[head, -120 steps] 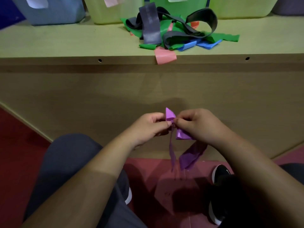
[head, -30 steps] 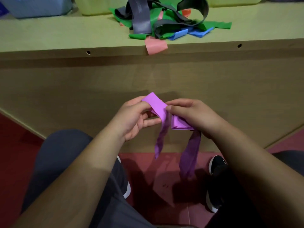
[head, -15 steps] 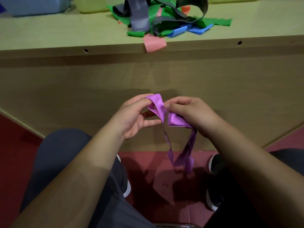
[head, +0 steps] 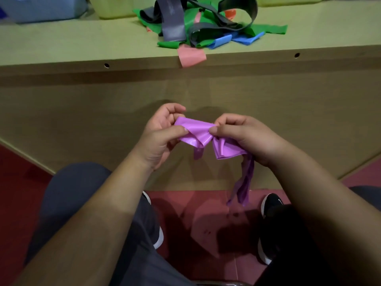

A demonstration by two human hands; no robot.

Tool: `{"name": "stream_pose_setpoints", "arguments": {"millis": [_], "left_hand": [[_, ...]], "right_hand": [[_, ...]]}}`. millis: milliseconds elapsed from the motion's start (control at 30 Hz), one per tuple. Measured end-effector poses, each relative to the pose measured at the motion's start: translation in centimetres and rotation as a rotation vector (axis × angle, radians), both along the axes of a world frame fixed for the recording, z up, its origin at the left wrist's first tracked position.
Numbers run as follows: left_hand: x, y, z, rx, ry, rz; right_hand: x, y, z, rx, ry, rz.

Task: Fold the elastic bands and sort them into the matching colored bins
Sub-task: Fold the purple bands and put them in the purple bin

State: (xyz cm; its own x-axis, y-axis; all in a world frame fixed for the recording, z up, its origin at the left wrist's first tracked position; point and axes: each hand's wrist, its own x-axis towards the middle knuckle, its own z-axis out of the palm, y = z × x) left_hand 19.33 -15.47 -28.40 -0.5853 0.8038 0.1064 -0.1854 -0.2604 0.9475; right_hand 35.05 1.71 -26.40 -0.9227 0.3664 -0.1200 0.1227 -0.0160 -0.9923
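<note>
Purple band (head: 195,132) held in front of desk front panel (head: 82,112), below desktop edge, pinched at both ends: left hand (head: 162,137) thumb and fingers on left end, right hand (head: 245,135) pinching folded part; loose tail hung below right hand. Pile of bands (head: 206,23) left on desktop (head: 61,44) near blue bin (head: 41,7) and yellow bin (head: 115,7)

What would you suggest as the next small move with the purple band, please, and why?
Probably fold the hanging tail up onto the folded part. The left hand and right hand both pinch the purple band, whose upper part is already gathered, while a long tail dangles unfolded below the right hand.
</note>
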Motion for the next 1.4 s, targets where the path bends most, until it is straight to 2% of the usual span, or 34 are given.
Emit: {"name": "stream_pose_setpoints", "arguments": {"millis": [133,300,400,467,600,633,700,833,933,1000,1067,1167,1333,1400], "left_hand": [[-0.2,0.0,0.2,0.049,0.081,-0.014],[-0.9,-0.6,0.5,-0.108,0.35,-0.104],[-1.9,-1.5,0.6,-0.305,0.684,-0.184],[-2.7,-2.1,0.6,-0.435,0.916,-0.206],[-3.9,-2.8,0.9,-0.672,1.305,-0.082],[-3.9,-2.8,0.9,-0.681,1.323,-0.073],[-3.7,-2.9,0.5,-0.637,1.172,-0.084],[-3.4,-2.5,0.2,-0.338,0.613,-0.138],[-2.8,-1.9,0.0,-0.143,0.273,-0.132],[-2.2,-1.6,-0.2,-0.061,0.114,-0.155],[-1.8,-1.4,-0.3,-0.015,0.039,-0.147],[-1.8,-1.4,-0.1,-0.061,0.113,-0.156],[-2.7,-2.2,-0.4,-0.4,0.512,-0.192],[-2.7,-2.6,-0.2,-0.583,0.76,-0.211]], "right_hand": [[-0.1,0.6,0.0,-0.146,0.143,-0.011],[-0.2,1.0,-0.4,-0.13,0.112,-0.024],[-0.1,0.9,0.0,-0.053,0.037,-0.008],[0.0,1.1,0.0,0.074,-0.043,0.024],[0.0,1.1,-0.4,0.315,-0.22,0.064],[0.0,0.9,-0.5,0.34,-0.254,0.076],[-0.1,0.6,-0.7,0.353,-0.296,0.081],[-0.4,0.7,-1.1,0.322,-0.335,0.009],[-0.7,0.9,-1.0,0.28,-0.314,-0.01],[-0.7,0.8,-1.0,0.27,-0.298,-0.013],[-0.5,0.6,-0.9,0.254,-0.284,-0.011],[-0.3,0.5,-0.8,0.22,-0.259,-0.012],[0.1,1.1,-0.7,0.227,-0.264,-0.049],[0.3,0.9,-0.4,0.313,-0.317,-0.035]]}}
